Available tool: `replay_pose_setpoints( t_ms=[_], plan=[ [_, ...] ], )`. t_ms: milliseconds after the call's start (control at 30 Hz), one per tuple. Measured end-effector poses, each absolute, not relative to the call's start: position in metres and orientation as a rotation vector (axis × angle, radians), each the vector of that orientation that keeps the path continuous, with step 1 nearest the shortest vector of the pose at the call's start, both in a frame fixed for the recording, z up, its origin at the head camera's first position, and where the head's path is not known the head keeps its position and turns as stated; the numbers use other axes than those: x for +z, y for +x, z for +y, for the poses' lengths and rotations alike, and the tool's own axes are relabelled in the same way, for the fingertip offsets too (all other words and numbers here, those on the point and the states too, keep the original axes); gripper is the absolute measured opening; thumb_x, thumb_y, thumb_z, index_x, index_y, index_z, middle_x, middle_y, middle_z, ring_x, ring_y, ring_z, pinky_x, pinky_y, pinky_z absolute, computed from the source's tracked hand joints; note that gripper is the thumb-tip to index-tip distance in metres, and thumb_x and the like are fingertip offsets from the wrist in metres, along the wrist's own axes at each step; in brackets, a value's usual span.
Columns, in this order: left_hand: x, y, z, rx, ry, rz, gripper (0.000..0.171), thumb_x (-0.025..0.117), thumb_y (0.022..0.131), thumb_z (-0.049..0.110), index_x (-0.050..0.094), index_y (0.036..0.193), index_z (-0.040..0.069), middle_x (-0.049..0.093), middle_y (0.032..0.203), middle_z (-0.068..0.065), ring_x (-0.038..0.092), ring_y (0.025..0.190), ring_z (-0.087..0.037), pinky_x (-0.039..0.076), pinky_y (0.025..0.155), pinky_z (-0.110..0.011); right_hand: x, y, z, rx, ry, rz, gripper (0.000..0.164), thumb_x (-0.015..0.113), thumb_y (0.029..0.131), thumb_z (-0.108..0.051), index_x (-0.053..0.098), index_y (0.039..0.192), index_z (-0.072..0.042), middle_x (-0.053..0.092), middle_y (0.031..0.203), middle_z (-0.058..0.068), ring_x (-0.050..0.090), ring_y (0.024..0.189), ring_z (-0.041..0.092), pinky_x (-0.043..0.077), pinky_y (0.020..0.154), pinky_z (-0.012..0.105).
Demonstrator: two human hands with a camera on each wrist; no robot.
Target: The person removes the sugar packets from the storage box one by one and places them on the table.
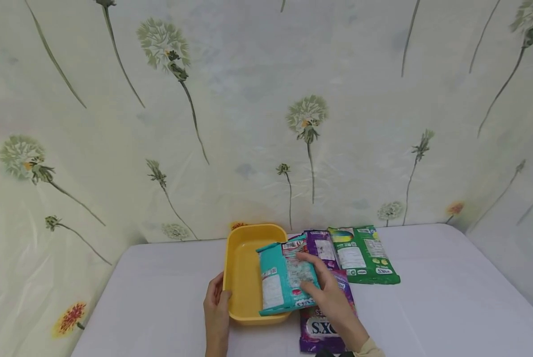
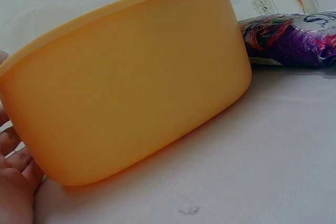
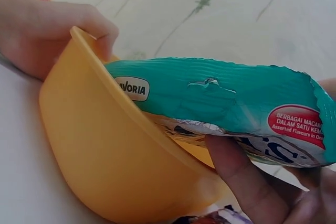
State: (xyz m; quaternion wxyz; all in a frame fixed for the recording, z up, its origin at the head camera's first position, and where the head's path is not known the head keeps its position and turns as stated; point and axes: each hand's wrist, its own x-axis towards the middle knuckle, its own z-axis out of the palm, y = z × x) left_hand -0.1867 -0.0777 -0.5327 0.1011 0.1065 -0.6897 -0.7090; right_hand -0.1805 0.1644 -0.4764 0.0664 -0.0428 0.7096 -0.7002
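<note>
A yellow plastic basin (image 1: 244,277) stands on the table, and my left hand (image 1: 216,312) grips its left rim, thumb over the edge and fingers along the outer wall. My right hand (image 1: 333,302) holds a teal candy bag (image 1: 271,292), which lies tilted across the basin's right rim, partly over its inside. In the right wrist view, fingers (image 3: 244,182) press against the printed side of this teal bag (image 3: 210,93). A purple candy bag (image 1: 322,337) lies below the right hand, partly covered by it.
Another purple bag (image 1: 322,248) lies behind the teal one, partly hidden. To its right is a green bag (image 1: 362,255). A white cloth covers the table (image 1: 159,297), which meets a flower-printed curtain (image 1: 248,124) at the back.
</note>
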Motion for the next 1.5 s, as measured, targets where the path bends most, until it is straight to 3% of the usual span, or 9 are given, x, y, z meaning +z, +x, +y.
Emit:
replay_pose_setpoints(
  t_ms=[167,433,667,900,1200,1500],
  plan=[
    [-0.533,-0.185,-0.078,-2.105,0.310,-2.032,0.046,0.042,0.089,0.000,0.049,0.133,0.008,0.047,0.143,-0.010,0.042,0.135,-0.020,0.040,0.097,-0.006,-0.476,-0.182,0.171,-2.098,-0.119,2.129,0.057,0.052,0.090,-0.006,0.039,0.138,-0.035,0.028,0.151,-0.007,0.038,0.131,0.024,0.047,0.096,0.022],
    [-0.533,-0.187,-0.078,-2.116,0.303,-2.026,0.046,0.043,0.089,-0.001,0.049,0.133,0.008,0.047,0.143,-0.010,0.041,0.135,-0.019,0.040,0.097,-0.006,-0.475,-0.184,0.178,-2.065,-0.113,2.153,0.058,0.053,0.090,-0.006,0.039,0.139,-0.033,0.026,0.152,-0.007,0.034,0.135,0.021,0.043,0.098,0.017],
    [-0.533,-0.188,-0.078,-2.105,0.305,-2.026,0.045,0.043,0.089,0.000,0.049,0.133,0.009,0.048,0.142,-0.010,0.042,0.134,-0.017,0.039,0.095,-0.003,-0.473,-0.184,0.181,-2.031,-0.066,2.175,0.057,0.053,0.089,-0.008,0.041,0.137,-0.035,0.024,0.153,-0.007,0.034,0.136,0.021,0.040,0.106,0.025],
    [-0.533,-0.188,-0.077,-2.091,0.307,-2.031,0.045,0.043,0.089,-0.001,0.050,0.132,0.009,0.050,0.140,-0.009,0.045,0.132,-0.017,0.040,0.093,-0.004,-0.471,-0.184,0.185,-2.043,-0.089,2.165,0.057,0.053,0.090,-0.007,0.040,0.139,-0.031,0.024,0.154,-0.003,0.036,0.132,0.024,0.044,0.095,0.014],
    [-0.534,-0.187,-0.077,-2.093,0.280,-2.017,0.045,0.042,0.089,-0.002,0.049,0.133,0.007,0.049,0.141,-0.011,0.045,0.132,-0.020,0.040,0.093,-0.004,-0.470,-0.184,0.191,-2.044,-0.070,2.145,0.057,0.052,0.091,-0.009,0.037,0.140,-0.034,0.019,0.155,-0.004,0.032,0.135,0.024,0.042,0.097,0.017],
    [-0.535,-0.186,-0.078,-2.102,0.285,-2.025,0.046,0.042,0.089,-0.002,0.048,0.134,0.006,0.046,0.143,-0.011,0.041,0.135,-0.020,0.040,0.100,-0.008,-0.471,-0.182,0.197,-2.081,-0.115,2.134,0.057,0.053,0.090,-0.008,0.036,0.141,-0.028,0.016,0.157,-0.001,0.024,0.139,0.024,0.041,0.094,0.009]
  ],
)
